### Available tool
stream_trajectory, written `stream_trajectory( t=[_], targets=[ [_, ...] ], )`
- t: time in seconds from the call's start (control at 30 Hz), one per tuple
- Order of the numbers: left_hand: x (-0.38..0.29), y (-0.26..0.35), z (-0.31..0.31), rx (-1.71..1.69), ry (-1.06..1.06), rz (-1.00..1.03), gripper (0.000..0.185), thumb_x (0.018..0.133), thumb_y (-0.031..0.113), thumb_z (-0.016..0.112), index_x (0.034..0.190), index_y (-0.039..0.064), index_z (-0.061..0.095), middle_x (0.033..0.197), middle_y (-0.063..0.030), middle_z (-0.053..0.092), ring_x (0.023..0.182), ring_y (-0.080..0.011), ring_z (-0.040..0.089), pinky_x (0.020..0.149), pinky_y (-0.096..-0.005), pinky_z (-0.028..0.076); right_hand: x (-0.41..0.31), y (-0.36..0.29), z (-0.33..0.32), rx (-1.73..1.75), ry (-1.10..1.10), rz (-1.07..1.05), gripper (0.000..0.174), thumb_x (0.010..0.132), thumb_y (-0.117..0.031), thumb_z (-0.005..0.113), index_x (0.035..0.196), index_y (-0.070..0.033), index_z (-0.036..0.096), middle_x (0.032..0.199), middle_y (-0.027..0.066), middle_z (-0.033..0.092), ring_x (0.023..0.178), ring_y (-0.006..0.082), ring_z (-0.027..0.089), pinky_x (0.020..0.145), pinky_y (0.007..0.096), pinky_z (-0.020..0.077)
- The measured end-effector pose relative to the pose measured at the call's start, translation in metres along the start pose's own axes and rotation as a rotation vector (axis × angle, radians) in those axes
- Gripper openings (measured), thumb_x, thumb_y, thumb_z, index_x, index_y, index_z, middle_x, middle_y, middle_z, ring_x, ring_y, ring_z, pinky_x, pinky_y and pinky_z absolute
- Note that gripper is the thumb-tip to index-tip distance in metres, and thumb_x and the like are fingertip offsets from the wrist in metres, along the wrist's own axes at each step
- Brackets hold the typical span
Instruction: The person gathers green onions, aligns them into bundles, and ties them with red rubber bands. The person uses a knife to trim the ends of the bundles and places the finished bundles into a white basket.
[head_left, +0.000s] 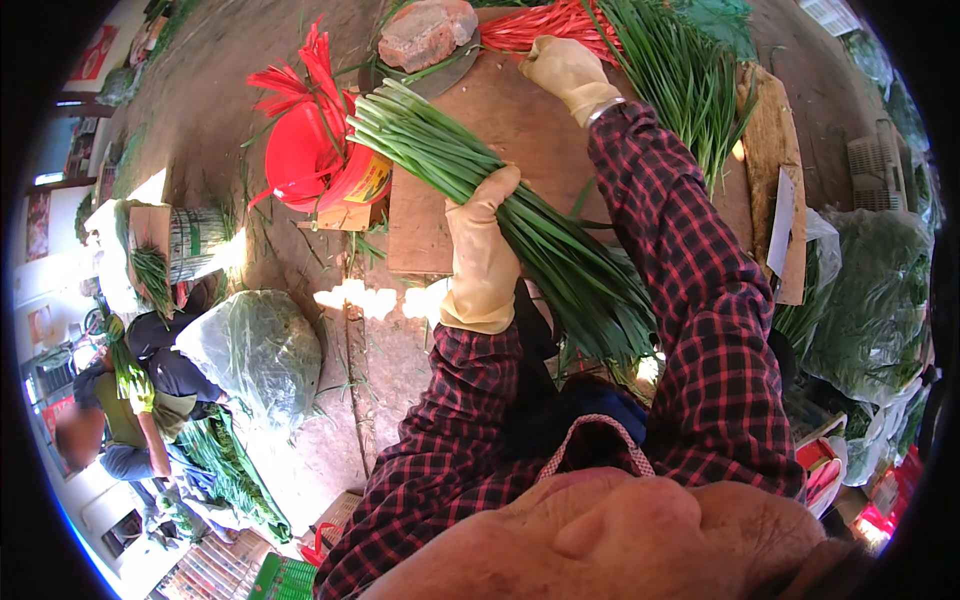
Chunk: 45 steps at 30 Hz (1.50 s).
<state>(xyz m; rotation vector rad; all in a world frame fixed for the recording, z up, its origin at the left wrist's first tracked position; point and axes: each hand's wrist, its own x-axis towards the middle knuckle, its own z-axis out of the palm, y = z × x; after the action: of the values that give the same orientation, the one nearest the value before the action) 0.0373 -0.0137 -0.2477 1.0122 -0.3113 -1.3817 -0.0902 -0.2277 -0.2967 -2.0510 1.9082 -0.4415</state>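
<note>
My left hand (484, 244), in a pale rubber glove, is wrapped around a thick bunch of garlic chives (427, 146). The white stem ends point to the upper left, and the dark leaves (577, 277) hang toward my lap. Beyond the bunch, my gloved right hand (566, 71) is at the edge of a pile of red plastic strips (540, 28). Its fingers are curled and their tips hidden, so any strip in them cannot be made out. Loose chives (667, 82) lie to the right of that hand. Beneath is a wooden board (427, 232).
A red bucket (292, 150) holding red strips stands left of the board. A broken brick (424, 34) sits at the far edge. Rough wood (772, 135) borders the right side, near bagged greens (870, 292). Another person (127, 405) works at left behind a plastic bag (259, 360).
</note>
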Motion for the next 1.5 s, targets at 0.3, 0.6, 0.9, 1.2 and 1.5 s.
stream_trajectory(
  t=[0.3, 0.6, 0.9, 1.2, 1.5],
  targets=[
    [0.010, -0.005, -0.005, 0.031, 0.044, -0.036, 0.021, 0.087, 0.021, 0.070, 0.097, 0.004, 0.062, 0.076, -0.0078, 0.062, 0.064, -0.0209, 0.062, 0.058, -0.0327, 0.050, -0.125, 0.049, -0.158, 0.603, -0.193, 0.009, 0.015, 0.093, -0.019, 0.066, 0.097, -0.005, 0.068, 0.078, 0.0027, 0.068, 0.062, 0.0075, 0.061, 0.055, 0.0239, 0.0487],
    [0.019, -0.008, -0.008, 0.081, 0.007, -0.029, 0.019, 0.087, 0.022, 0.069, 0.088, 0.004, 0.064, 0.073, -0.0070, 0.063, 0.063, -0.0203, 0.062, 0.060, -0.0315, 0.051, -0.206, 0.071, -0.115, 0.320, 0.293, -0.451, 0.011, 0.088, -0.004, 0.068, 0.099, -0.002, 0.070, 0.093, 0.0116, 0.072, 0.083, 0.0237, 0.069, 0.076, 0.0330, 0.0561],
    [-0.040, 0.119, -0.012, 0.256, -0.025, 0.404, 0.028, 0.086, 0.021, 0.072, 0.109, 0.008, 0.065, 0.078, -0.0049, 0.063, 0.070, -0.0183, 0.063, 0.068, -0.0328, 0.053, -0.208, 0.105, -0.023, 0.210, 0.235, -0.215, 0.022, 0.089, -0.016, 0.063, 0.107, -0.008, 0.070, 0.108, 0.0146, 0.071, 0.096, 0.0371, 0.068, 0.084, 0.0449, 0.0550],
    [-0.055, 0.226, 0.047, 0.756, -0.274, 0.873, 0.039, 0.081, -0.002, 0.074, 0.119, 0.003, 0.064, 0.097, -0.0046, 0.068, 0.083, -0.0151, 0.064, 0.077, -0.0294, 0.051, -0.207, 0.033, -0.027, 0.050, 0.027, -0.226, 0.036, 0.087, -0.014, 0.061, 0.123, -0.014, 0.065, 0.102, 0.0132, 0.072, 0.096, 0.0346, 0.069, 0.084, 0.0475, 0.0556],
    [-0.001, 0.144, 0.050, 1.100, -0.464, 0.593, 0.021, 0.080, 0.003, 0.080, 0.099, 0.005, 0.072, 0.088, 0.0019, 0.070, 0.079, -0.0081, 0.062, 0.075, -0.0256, 0.048, -0.136, -0.022, 0.031, -0.141, 0.158, -0.195, 0.039, 0.094, -0.030, 0.061, 0.125, -0.007, 0.063, 0.132, 0.0154, 0.060, 0.122, 0.0388, 0.057, 0.095, 0.0464, 0.0511]
  ],
)
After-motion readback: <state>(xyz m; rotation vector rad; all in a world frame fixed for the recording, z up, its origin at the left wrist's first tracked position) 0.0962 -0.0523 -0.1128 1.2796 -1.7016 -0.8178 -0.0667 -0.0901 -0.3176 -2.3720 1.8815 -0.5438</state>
